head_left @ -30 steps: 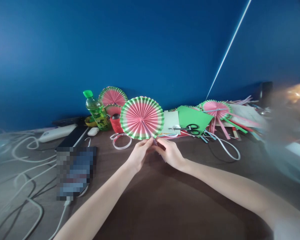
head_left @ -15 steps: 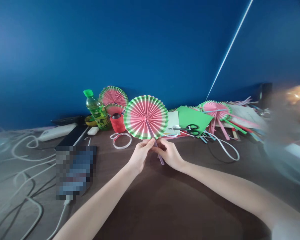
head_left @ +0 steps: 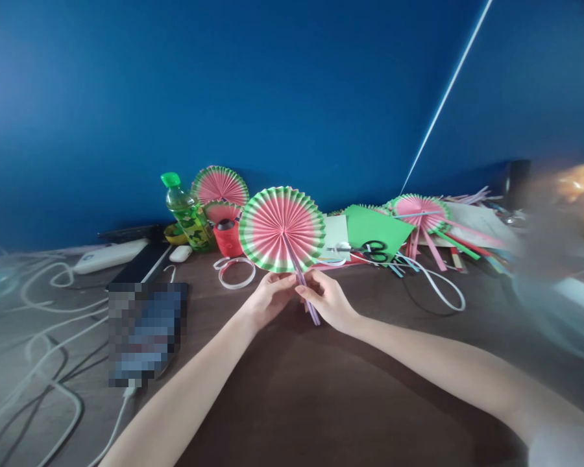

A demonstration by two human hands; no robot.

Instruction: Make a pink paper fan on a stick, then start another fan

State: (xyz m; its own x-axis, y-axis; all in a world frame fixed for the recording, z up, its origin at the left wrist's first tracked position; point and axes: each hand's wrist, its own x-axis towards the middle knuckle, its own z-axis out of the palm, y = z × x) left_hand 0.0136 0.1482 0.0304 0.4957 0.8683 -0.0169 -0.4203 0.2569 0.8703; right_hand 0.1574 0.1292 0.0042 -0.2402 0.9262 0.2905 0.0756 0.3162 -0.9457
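A round pleated paper fan (head_left: 272, 237), pink in the middle with a white band and a green edge, is held upright over the table. Its thin purple handle (head_left: 313, 312) slants down to the right between my hands. My right hand (head_left: 335, 303) pinches this handle with thumb and fingers. From the other side, my left hand (head_left: 267, 299) is closed at the handle just below the pleats, its fingertips partly hidden behind it. Black-handled scissors (head_left: 374, 251) lie beyond my right hand, by a green paper sheet (head_left: 377, 227).
Several more fans, one a pink pleated fan (head_left: 219, 183), rest at the back. A green-capped bottle (head_left: 189, 217), a red container (head_left: 228, 240) and a tape ring (head_left: 237, 274) stand left of centre. Cables and a blurred-out phone (head_left: 148, 334) lie left. A person (head_left: 574, 259) is at right.
My left thumb has come off the front of the handle and moved slightly left. The right thumb now presses across the handle. The fan has barely shifted.
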